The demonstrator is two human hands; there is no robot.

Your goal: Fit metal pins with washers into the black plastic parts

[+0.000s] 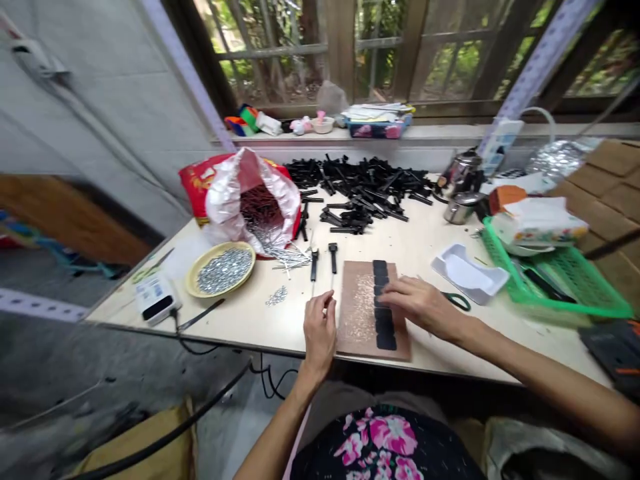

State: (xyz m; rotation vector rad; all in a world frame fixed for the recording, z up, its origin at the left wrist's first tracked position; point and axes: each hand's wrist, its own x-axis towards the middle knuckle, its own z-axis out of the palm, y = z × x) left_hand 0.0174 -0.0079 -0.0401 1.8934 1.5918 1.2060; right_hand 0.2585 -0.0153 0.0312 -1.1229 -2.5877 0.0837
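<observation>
Two bare hands are at the near side of a pale tabletop (250, 321) in the head view. The left hand (321, 327) has thumb and fingertips drawn close near a black-headed piece with a thin metal rod (333, 257); whether it pinches the rod, I cannot tell. The right hand (413, 300) bends its fingers onto a column of flat black squares (385, 330), their grip hidden. A brown rectangular board (350, 343) beneath the squares lies between both hands, likely for easy reach; a shallow yellow bowl (193, 279) probably keeps small silvery metal pieces (225, 269) gathered.
</observation>
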